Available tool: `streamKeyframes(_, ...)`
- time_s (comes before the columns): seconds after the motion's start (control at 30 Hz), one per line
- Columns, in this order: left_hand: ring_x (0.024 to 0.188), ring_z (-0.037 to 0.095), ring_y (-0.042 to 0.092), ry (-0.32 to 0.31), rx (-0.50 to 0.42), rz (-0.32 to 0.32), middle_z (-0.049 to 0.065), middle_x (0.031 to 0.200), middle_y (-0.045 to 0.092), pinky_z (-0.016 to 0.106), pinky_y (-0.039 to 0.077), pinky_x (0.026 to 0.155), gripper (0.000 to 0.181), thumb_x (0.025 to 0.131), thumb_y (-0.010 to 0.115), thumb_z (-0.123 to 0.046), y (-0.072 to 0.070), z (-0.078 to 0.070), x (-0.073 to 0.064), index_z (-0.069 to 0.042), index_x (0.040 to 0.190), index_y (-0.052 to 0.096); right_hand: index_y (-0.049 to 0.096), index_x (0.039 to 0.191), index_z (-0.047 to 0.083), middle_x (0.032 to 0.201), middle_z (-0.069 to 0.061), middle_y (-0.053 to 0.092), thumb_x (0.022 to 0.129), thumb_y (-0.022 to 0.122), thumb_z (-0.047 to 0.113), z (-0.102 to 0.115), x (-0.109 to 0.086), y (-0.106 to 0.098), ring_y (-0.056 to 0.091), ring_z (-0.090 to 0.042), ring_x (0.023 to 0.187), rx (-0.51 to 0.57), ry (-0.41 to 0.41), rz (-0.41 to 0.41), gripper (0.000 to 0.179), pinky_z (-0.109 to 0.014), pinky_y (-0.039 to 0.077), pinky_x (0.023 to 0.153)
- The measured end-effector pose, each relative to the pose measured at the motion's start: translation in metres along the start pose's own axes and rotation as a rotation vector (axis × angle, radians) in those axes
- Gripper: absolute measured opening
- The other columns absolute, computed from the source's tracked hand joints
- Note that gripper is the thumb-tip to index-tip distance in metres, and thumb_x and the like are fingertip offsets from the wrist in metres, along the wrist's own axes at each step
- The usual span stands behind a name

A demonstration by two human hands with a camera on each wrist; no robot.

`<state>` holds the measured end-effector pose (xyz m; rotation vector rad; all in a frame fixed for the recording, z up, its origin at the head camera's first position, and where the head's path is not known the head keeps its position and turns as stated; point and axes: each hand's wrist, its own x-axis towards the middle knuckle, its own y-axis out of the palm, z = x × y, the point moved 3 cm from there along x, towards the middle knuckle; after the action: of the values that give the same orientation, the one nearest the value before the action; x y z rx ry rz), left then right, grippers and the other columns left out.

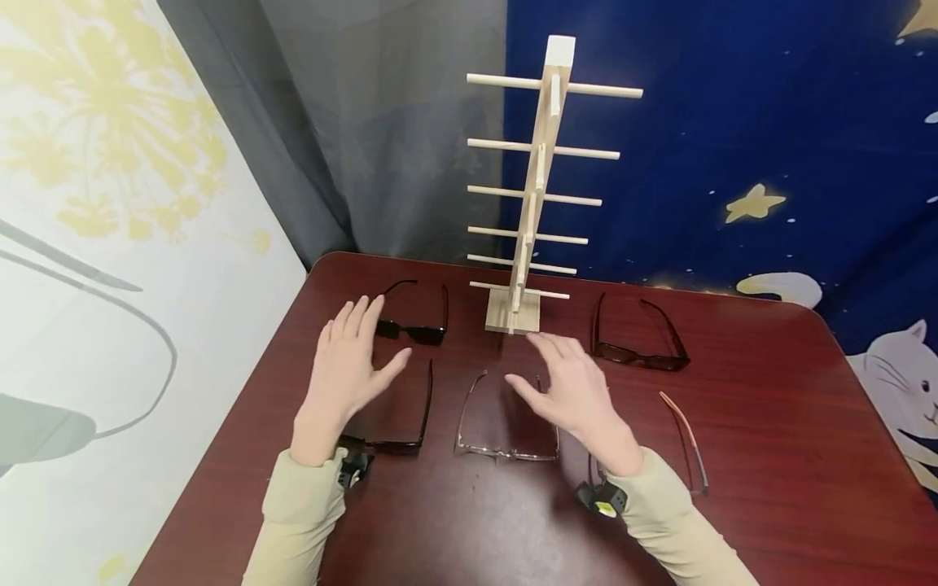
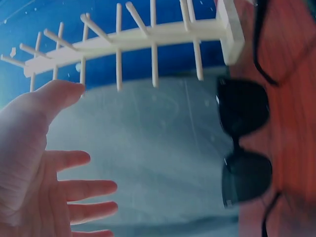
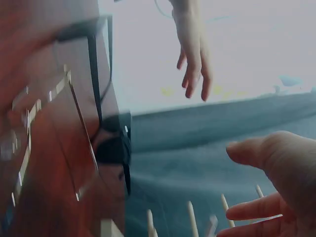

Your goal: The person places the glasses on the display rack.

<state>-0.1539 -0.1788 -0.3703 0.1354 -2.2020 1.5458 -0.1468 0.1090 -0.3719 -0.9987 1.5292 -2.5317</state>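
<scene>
Above the table's left side my left hand (image 1: 344, 358) is held with fingers straight and thumb spread, holding nothing. Dark sunglasses (image 1: 425, 334) lie just beyond it, and black-framed glasses (image 1: 396, 447) lie under its wrist, partly hidden. My right hand (image 1: 575, 387), also bare of any object, hovers over the middle right with thumb apart from the fingers. Clear glasses with a thin metal frame (image 1: 506, 454) lie between the hands, one temple partly behind the right hand. Brown-tinted sunglasses (image 1: 641, 359) sit farther right. Another pair, with an orange-tipped temple (image 1: 681, 423), is mostly hidden by the right forearm.
A wooden rack (image 1: 538, 163) with several rows of pegs stands upright at the table's back, on a square base (image 1: 497, 313). Behind it hang a grey curtain (image 1: 410, 122) and a blue star-patterned cloth (image 1: 696, 146). A patterned white wall (image 1: 146, 285) borders the dark red table (image 1: 476, 529).
</scene>
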Motion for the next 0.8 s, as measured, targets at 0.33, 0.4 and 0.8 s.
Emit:
streamKeyframes(0.33,0.112,0.046,0.048,0.03,-0.021,-0.086,0.028,0.122,0.054,0.058,0.041,0.089,0.059,0.081,0.068,-0.022,-0.008,0.04,-0.028,0.007,0.129,0.047,0.065,0.107,0.003,0.098,-0.009,0.068,0.078,0.075,0.031,0.044,0.006,0.035,0.061,-0.023,0.089,0.13,-0.09,0.061,0.041,-0.038,0.053,0.069)
streamKeyframes(0.4,0.106,0.046,0.052,0.031,-0.016,-0.088,0.029,0.117,0.056,0.058,0.044,0.083,0.056,0.081,0.068,-0.019,-0.008,0.046,-0.033,0.008,0.127,0.048,0.065,0.106,0.004,0.096,-0.008,0.068,0.078,0.075,0.03,0.051,0.006,0.042,0.061,-0.023,0.088,0.133,-0.105,0.077,0.039,-0.037,0.053,0.068)
streamKeyframes(0.8,0.08,0.038,0.059,-0.109,-0.011,0.056,0.025,0.101,0.062,0.047,0.05,0.053,0.034,0.085,0.065,-0.008,0.003,0.069,-0.06,0.008,0.114,0.058,0.065,0.1,0.008,0.089,-0.004,0.069,0.082,0.072,0.028,0.079,0.008,0.085,0.061,-0.022,0.082,0.089,-0.106,0.259,0.028,-0.035,0.053,0.062)
